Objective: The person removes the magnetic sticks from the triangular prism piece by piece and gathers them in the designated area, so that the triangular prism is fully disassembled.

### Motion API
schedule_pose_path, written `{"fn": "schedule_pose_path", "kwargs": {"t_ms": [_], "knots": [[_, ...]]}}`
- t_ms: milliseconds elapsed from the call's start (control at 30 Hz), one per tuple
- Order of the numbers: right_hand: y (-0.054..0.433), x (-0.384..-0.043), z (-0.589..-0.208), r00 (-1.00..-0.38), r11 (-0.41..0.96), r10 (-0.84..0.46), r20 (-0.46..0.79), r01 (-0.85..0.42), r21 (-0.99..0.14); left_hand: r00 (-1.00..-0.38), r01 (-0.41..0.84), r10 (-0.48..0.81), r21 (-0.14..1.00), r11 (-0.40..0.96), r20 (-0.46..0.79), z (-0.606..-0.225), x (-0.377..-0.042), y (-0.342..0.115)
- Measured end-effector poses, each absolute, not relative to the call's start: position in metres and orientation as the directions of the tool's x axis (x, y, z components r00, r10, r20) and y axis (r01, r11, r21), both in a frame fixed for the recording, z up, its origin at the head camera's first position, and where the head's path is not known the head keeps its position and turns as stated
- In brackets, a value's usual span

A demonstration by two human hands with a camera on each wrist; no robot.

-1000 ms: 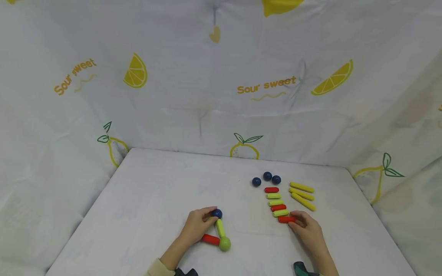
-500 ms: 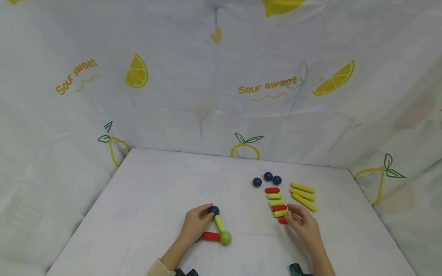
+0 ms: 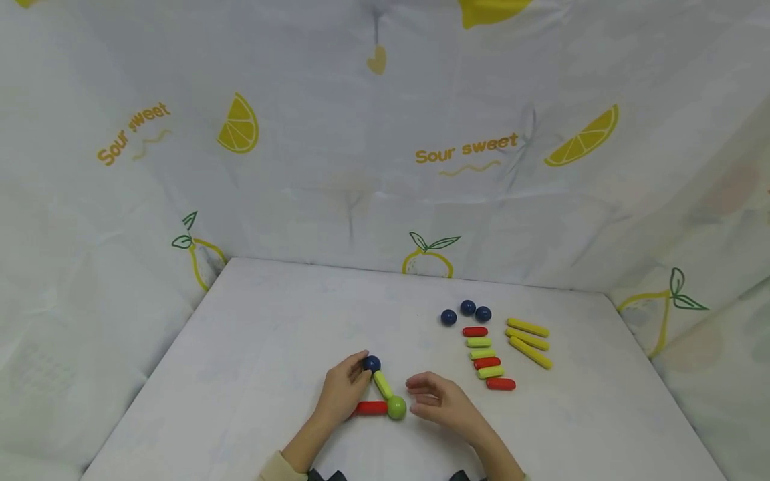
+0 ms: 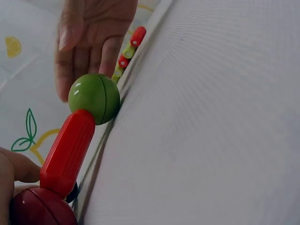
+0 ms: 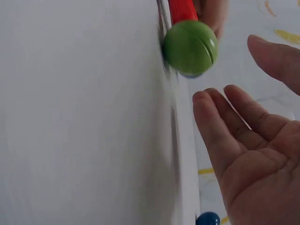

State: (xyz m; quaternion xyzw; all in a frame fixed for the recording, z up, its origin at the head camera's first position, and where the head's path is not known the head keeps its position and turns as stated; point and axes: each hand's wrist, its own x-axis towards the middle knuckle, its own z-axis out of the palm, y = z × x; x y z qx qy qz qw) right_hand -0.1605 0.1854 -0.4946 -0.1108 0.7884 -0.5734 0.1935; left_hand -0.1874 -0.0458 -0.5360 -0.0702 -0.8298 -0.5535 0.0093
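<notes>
My left hand [image 3: 339, 391] grips a dark blue ball [image 3: 371, 363] between thumb and fingers. A short yellow-green rod [image 3: 382, 385] joins this ball to a green ball [image 3: 396, 407]. From the green ball a red rod [image 3: 371, 408] runs left, partly behind the hand. A dark red ball [image 4: 40, 208] caps the red rod's other end in the left wrist view, close to the left fingers. My right hand [image 3: 445, 404] hovers just right of the green ball, fingers apart from the thumb and nothing between them; the right wrist view shows its palm [image 5: 258, 168] bare.
Right of centre, red and yellow-green short rods [image 3: 482, 355] lie in a column, a red rod [image 3: 501, 384] nearest. Beyond them sit three dark blue balls [image 3: 467, 307]. Three long yellow rods [image 3: 529, 352] lie to their right. A lemon-printed curtain [image 3: 337, 167] backs the white table [image 3: 271, 314].
My right hand has let go of the nearest red rod in the column and moved left, without it, to the green ball. The joined piece has turned slightly in my left hand.
</notes>
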Motion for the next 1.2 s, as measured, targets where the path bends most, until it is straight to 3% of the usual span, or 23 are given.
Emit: {"fn": "schedule_pose_path", "kwargs": {"t_ms": [133,400,667,1200], "knots": [[0.167,-0.161,-0.5,-0.88,0.354,-0.44,-0.179,0.013,-0.935,-0.973,0.207,0.184,0.868,0.452,0.137,-0.535,-0.184,-0.047],[0.155,-0.157,-0.509,-0.904,0.462,-0.404,-0.137,-0.073,-0.884,-0.926,0.356,0.301,0.791,0.497,0.227,-0.535,-0.183,-0.052],[0.16,-0.16,-0.521,-0.949,0.438,-0.315,-0.018,-0.128,-0.89,-0.765,0.632,0.481,0.641,0.435,0.428,-0.54,-0.185,-0.054],[0.163,-0.162,-0.524,-0.97,0.362,-0.245,0.001,-0.093,-0.927,-0.703,0.71,0.519,0.521,0.473,0.486,-0.541,-0.185,-0.053]]}}
